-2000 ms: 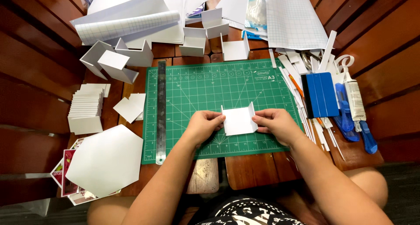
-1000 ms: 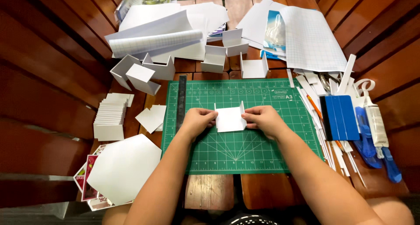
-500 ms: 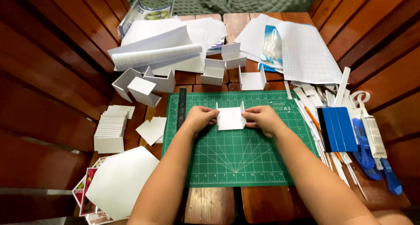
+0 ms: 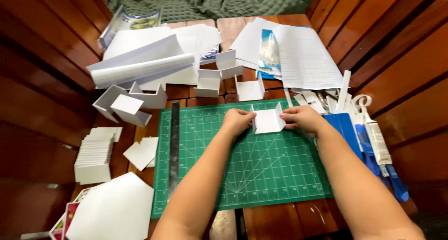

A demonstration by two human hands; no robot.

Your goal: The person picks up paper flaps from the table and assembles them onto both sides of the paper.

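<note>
A: Where is the white folded card piece (image 4: 268, 120) found, and how is it held?

B: It is laid on the green cutting mat (image 4: 242, 174), near the mat's far edge, with its two side flaps turned upward. The left hand (image 4: 237, 122) is closed against its left flap and the right hand (image 4: 301, 118) is pinched on its right flap, so the piece is clamped between both hands.

A: What has changed over the last moments?

B: The flaps were lower and looser two seconds ago; they are now stood nearly upright, and the piece has been kept at about the same place on the mat. The view has been tipped forward, so more of the far end of the counter is shown. The folds are judged to be pressed in, giving the same open channel shape as the finished pieces beyond the mat.

A: What is placed around the mat?

B: A metal ruler (image 4: 174, 146) is laid along the mat's left edge. Beyond the mat's far edge, several folded white pieces (image 4: 249, 88) are stood. Left of the mat, a stack of white cards (image 4: 94, 153) and a large white hexagon sheet (image 4: 114, 212) are seen. Right of the mat, a blue board (image 4: 345, 130) and a glue tube (image 4: 376, 139) are laid. All is carried by the wooden counter (image 4: 280, 219).
</note>
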